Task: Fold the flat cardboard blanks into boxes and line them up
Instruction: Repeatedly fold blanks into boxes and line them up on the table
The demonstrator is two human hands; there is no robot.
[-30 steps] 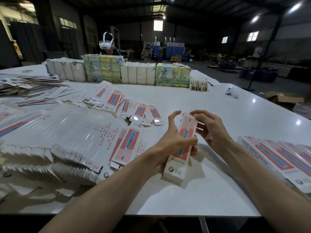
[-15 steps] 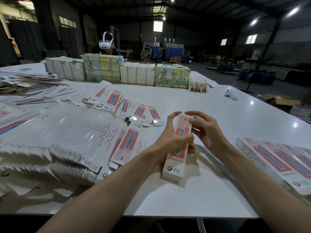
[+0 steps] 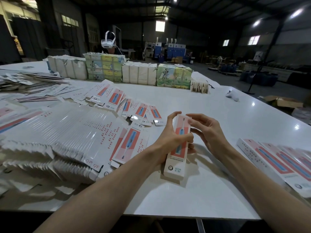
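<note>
A long white box with a red panel and a blue toothbrush picture (image 3: 175, 163) stands tilted on the white table (image 3: 210, 195), its near end resting on the surface. My left hand (image 3: 170, 140) grips the box around its middle, thumb up along the left edge. My right hand (image 3: 206, 132) has curled fingers at the box's top right edge, fingertips touching the far end. A fanned stack of flat blanks (image 3: 67, 137) lies at the left. A row of folded boxes (image 3: 276, 163) lies side by side at the right.
More flat blanks (image 3: 127, 105) are scattered behind the stack. Bundled packs (image 3: 121, 71) line the table's far side, with a person in a white headset (image 3: 108, 42) behind them. A white controller (image 3: 233, 95) lies at the far right. The table's front edge is close below my arms.
The open flap at the box's far end has been pressed in by my right fingers. My left hand keeps its grip on the box, which has stayed in place.
</note>
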